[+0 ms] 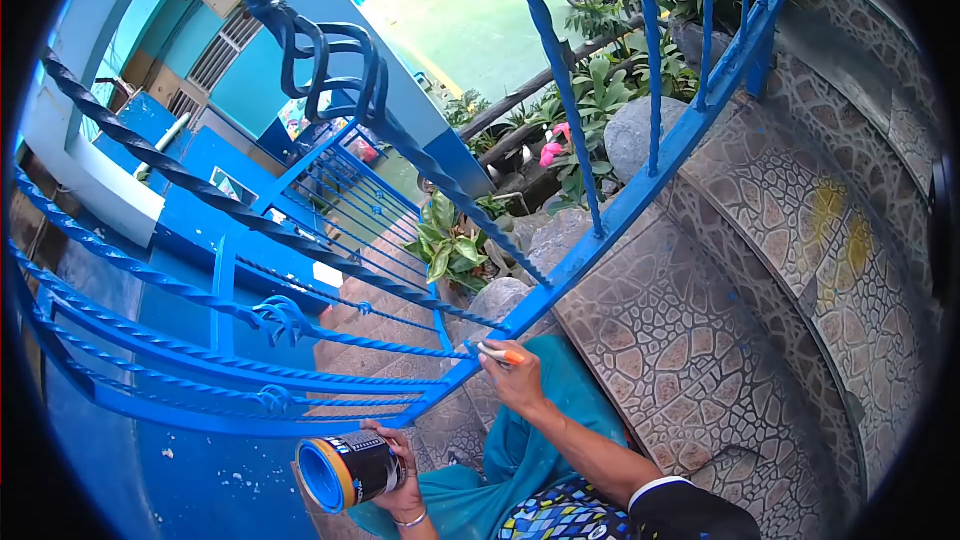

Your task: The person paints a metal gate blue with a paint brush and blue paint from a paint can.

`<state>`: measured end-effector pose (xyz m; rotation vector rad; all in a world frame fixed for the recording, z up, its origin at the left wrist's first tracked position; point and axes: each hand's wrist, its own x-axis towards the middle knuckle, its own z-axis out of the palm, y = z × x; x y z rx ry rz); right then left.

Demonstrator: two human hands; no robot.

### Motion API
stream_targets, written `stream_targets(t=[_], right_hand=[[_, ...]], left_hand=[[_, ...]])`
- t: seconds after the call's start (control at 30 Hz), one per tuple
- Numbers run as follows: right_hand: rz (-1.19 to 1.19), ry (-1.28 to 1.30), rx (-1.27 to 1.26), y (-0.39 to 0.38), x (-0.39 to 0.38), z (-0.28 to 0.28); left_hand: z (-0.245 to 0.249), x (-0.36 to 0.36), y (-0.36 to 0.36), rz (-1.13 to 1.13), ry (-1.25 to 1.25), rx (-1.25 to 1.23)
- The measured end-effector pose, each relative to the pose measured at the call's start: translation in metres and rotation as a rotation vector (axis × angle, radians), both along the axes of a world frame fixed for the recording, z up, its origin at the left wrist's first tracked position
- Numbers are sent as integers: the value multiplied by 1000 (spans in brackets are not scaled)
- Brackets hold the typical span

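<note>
My right hand (517,381) is closed round a small brush (502,354) with an orange and white handle. Its tip touches the blue bottom rail (590,252) of the metal railing, near the foot of a twisted bar (385,345). Lower down, my left hand (403,480) grips a dark paint can (349,470) with a yellow-orange rim, tilted so that the blue inside faces left. Some bars are bright blue; others, such as the bar with a basket-shaped twist (338,70), look darker.
Curved stone-patterned steps (700,340) fill the right side, with yellow stains on one. Beyond the railing are a potted plant (452,245), rocks (640,135), pink flowers (553,145) and a green court (450,20). A blue wall (220,480) stands at the lower left.
</note>
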<state>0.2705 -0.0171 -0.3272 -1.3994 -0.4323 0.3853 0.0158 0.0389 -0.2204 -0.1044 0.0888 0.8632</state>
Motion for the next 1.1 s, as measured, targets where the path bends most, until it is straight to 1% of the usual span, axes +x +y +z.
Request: stream_targets(t=[0.03, 0.13, 0.23, 0.33, 0.37, 0.43, 0.5, 0.53, 0.6, 0.63, 0.7, 0.73, 0.8, 0.83, 0.93, 0.97, 1.03, 1.07, 1.1], right_hand=[[30, 3, -21, 2, 0, 0], [69, 11, 26, 12, -7, -4], [122, 298, 132, 3, -12, 5], [23, 443, 256, -10, -3, 27], [-36, 387, 254, -5, -1, 18], [-47, 165, 37, 2, 5, -3], [-5, 63, -73, 16, 2, -30], [2, 47, -81, 22, -1, -33], [6, 23, -113, 27, -3, -35], [41, 49, -121, 27, -1, -31], [106, 107, -136, 26, 1, -23], [81, 159, -77, 25, 4, -20], [38, 266, 29, 19, 9, -15], [-8, 261, 59, 16, 9, -11], [-97, 56, -14, 17, 7, -8], [-45, 69, -23, 22, 7, -18], [-15, 58, -63, 33, 3, -50], [-1, 53, -84, 37, 2, -56], [57, 79, -109, 32, 0, -44]], left_hand=[[0, 1, -1, 0, 2, 4], [2, 4, -5, 1, 2, -11], [3, 3, -3, -5, 7, -18], [4, 1, -3, 13, 34, -15], [5, 1, -2, 25, 39, -5], [5, -1, -2, 32, 52, -13], [7, 3, -1, 49, 62, -4], [14, 2, -4, 39, 48, 3], [22, 1, -10, 12, 31, 1], [2, -9, -2, 119, 133, -2], [-29, -31, 7, 63, 126, 50], [-29, -31, 12, 31, 125, 78], [-26, -32, 9, 71, 96, 51], [-25, -32, 10, 74, 103, 45], [-29, -36, 12, 76, 118, 37], [-31, -38, 13, 74, 126, 35], [-36, -43, 16, 65, 135, 29], [-39, -46, 16, 63, 137, 28], [-36, -46, 17, 57, 141, 27]])
